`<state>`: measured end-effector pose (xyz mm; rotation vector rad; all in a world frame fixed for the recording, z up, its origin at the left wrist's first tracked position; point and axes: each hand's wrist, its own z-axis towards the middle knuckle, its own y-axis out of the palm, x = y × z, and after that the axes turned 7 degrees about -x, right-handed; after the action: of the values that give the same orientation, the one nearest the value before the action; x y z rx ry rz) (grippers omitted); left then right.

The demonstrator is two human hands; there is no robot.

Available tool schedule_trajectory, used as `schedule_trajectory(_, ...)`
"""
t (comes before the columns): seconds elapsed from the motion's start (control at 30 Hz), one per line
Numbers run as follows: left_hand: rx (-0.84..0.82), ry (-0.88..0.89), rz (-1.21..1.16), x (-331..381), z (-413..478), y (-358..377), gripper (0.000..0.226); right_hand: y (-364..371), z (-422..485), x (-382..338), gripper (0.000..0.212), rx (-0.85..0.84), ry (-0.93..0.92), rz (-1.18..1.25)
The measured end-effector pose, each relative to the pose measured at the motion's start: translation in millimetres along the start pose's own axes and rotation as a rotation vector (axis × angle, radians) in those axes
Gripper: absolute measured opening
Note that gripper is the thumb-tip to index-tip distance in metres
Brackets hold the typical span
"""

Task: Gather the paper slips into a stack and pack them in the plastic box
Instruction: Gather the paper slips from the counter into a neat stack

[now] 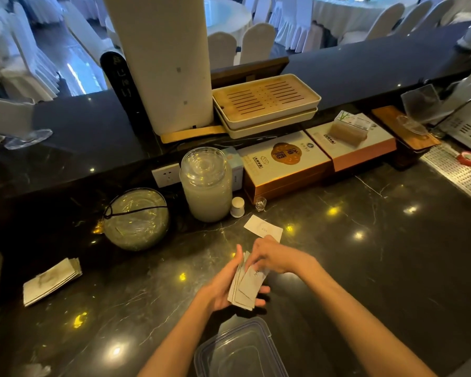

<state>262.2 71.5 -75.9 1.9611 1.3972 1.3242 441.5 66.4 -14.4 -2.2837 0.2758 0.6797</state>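
Our left hand point(223, 287) grips the paper slips point(245, 288) while our right hand point(272, 257) pinches their top. One slip point(263, 226) lies mid-counter; the plastic box point(237, 352) sits at the near edge.

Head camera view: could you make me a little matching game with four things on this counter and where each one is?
Things:
1. bundle of slips
2. single slip
3. plastic box
4. glass jar

Places:
A. lying flat on the counter beyond the hands
B. standing near the wall socket
C. held in the left hand, with the right hand touching its top
D. nearest the camera, between the forearms

Pairs: 1-C, 2-A, 3-D, 4-B
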Motion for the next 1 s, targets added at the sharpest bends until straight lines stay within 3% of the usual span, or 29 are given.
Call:
schedule_trajectory(0.07, 0.059, 0.004, 0.042, -0.8, -4.1, 0.9, 0.063, 5.7, 8.0, -4.7, 0.022, 0.058, 0.007, -0.011)
schedule_trajectory(0.2, 0.099, 0.088, 0.032, -6.5, -11.2, -6.5, 0.059, 21.9, 17.8, -0.3, 0.062, 0.198, -0.135, 0.355)
schedule_trajectory(0.27, 0.118, 0.138, 0.034, -7.6, -11.9, -7.1, 0.064, 22.9, 26.0, 7.8, 0.063, 0.331, -0.108, 0.425)
schedule_trajectory(0.4, 0.266, 0.251, -0.004, -6.7, -17.1, -10.2, 0.061, 7.7, 51.1, 41.9, 0.049, 0.635, 0.271, 0.377)
schedule_trajectory(0.5, 0.319, 0.31, -0.132, -7.3, -27.2, -15.8, 0.043, 10.8, 61.5, 67.4, 0.064, 0.554, 0.517, 0.221)
schedule_trajectory(0.57, 0.366, 0.33, -0.161, -5.7, -35.0, -18.0, 0.049, 24.9, 63.0, 74.2, 0.069, 0.527, 0.566, 0.145)
schedule_trajectory(0.7, 0.507, 0.387, -0.173, -7.5, -48.4, -26.0, 0.06, 56.9, 63.8, 71.5, 0.053, 0.672, 0.529, 0.16)
schedule_trajectory(0.8, 0.557, 0.413, -0.223, -11.5, -54.4, -23.8, 0.067, 67.6, 55.5, 58.8, 0.052, 0.692, 0.54, 0.286)
schedule_trajectory(0.9, 0.628, 0.443, -0.228, -12.6, -57.5, -18.4, 0.075, 76.2, 40.5, 28.6, 0.049, 0.721, 0.384, 0.633)
schedule_trajectory(1.0, 0.61, 0.512, -0.293, -11.7, -62.5, -8.6, 0.077, 92.5, 24.1, -23.5, 0.04, 0.738, 0.208, 0.729)
